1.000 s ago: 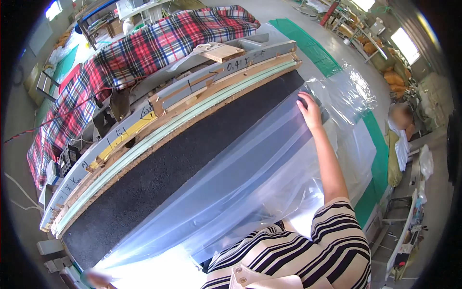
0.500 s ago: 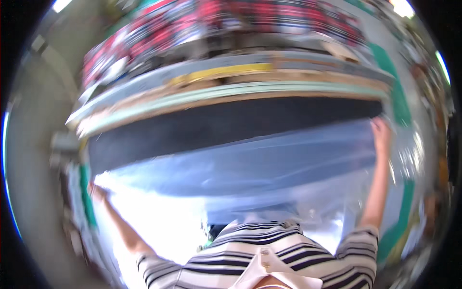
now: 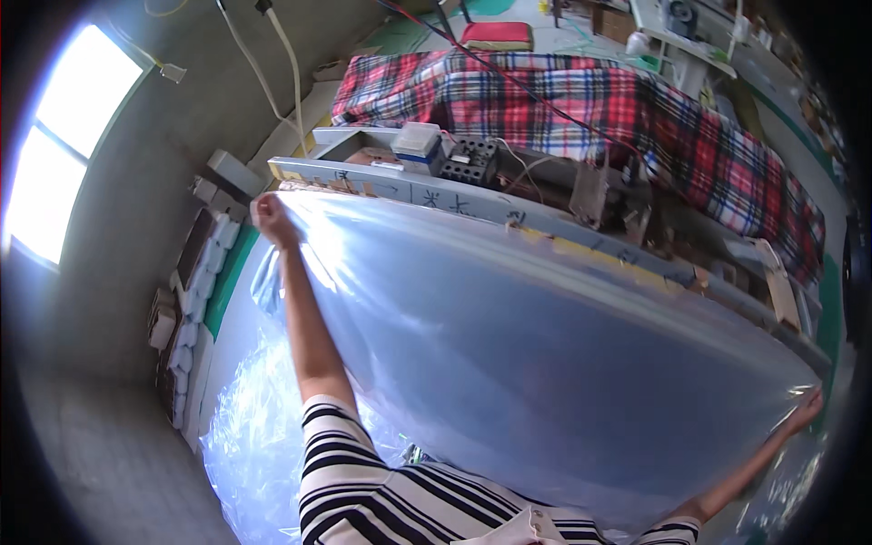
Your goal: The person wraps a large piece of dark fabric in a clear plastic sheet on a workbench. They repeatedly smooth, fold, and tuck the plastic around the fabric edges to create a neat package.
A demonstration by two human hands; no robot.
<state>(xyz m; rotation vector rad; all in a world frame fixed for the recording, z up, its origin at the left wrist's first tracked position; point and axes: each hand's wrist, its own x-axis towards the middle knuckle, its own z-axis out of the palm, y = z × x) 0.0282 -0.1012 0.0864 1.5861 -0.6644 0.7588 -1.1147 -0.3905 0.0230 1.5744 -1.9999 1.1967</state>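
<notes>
Workshop room, grey concrete wall at left with a bright window (image 3: 54, 145); white cables (image 3: 272, 54) running down the wall. Stacked pale boxes (image 3: 195, 300) along the floor by the wall. Long work surface (image 3: 509, 211) crossing the middle on a slant, pale edge rail marked and worn, yellow tape in patches. On its far side a white box (image 3: 418, 141) and a black perforated block (image 3: 472, 162), touching. Behind, red tartan cloth (image 3: 636, 109) draped over a long table, soft and folded at the edges. Red cushion (image 3: 498, 34) further back.

Left hand (image 3: 271, 216) raised near the surface's left end, closed into a fist, gripping the upper left corner of a clear plastic sheet (image 3: 509, 363). Sheet stretched wide and taut over the surface between both hands, glossy, bluish, smooth in the middle, crumpled and glinting where it hangs at lower left. Right hand (image 3: 807, 409) at far right, fingers pinched on the sheet's right edge, small and partly behind the film. Black-and-white striped sleeves (image 3: 354, 472) at the bottom edge.
</notes>
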